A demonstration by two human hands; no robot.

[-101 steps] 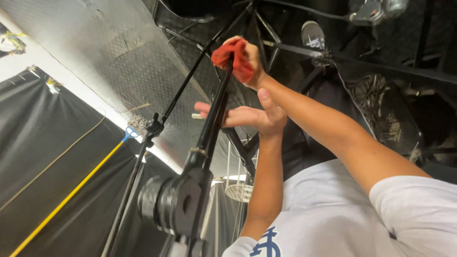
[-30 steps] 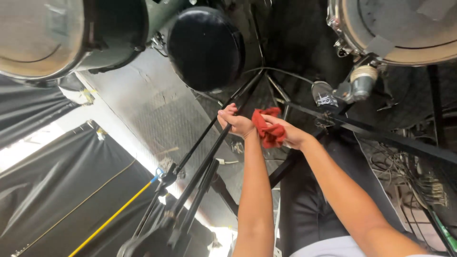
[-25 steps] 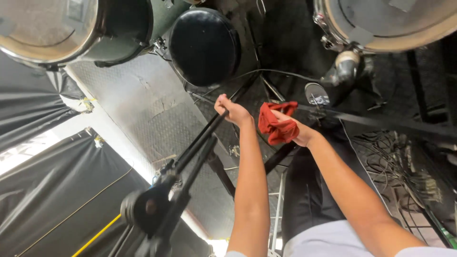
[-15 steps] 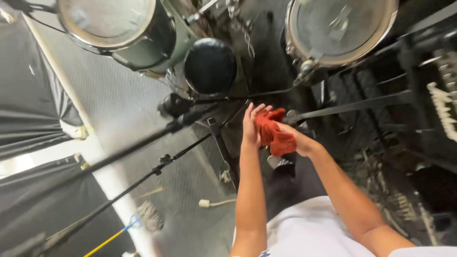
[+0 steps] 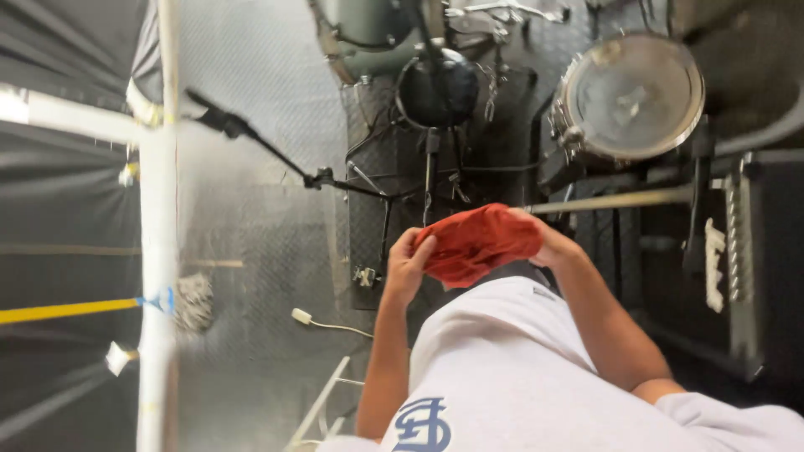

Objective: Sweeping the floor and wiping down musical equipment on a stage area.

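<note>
Both of my hands hold a red cloth [image 5: 477,243] in front of my chest. My left hand [image 5: 408,266] grips its left edge, and my right hand [image 5: 548,243] grips its right side, mostly hidden behind the fabric. The cloth is spread between them. A black microphone stand [image 5: 335,180] with a long boom stands on the floor just beyond my hands, not touched by either hand.
A drum kit fills the far side: a round drum [image 5: 632,96], a dark bass drum [image 5: 435,88] and a tom [image 5: 368,25]. A white pole [image 5: 155,268] runs at the left, beside a mop head [image 5: 194,301] with a yellow handle. A white cable [image 5: 322,322] lies on the floor.
My hands have come off the microphone stand and drawn back toward my chest with the red cloth, now held by both hands. The camera view has swung around over the drum kit.
</note>
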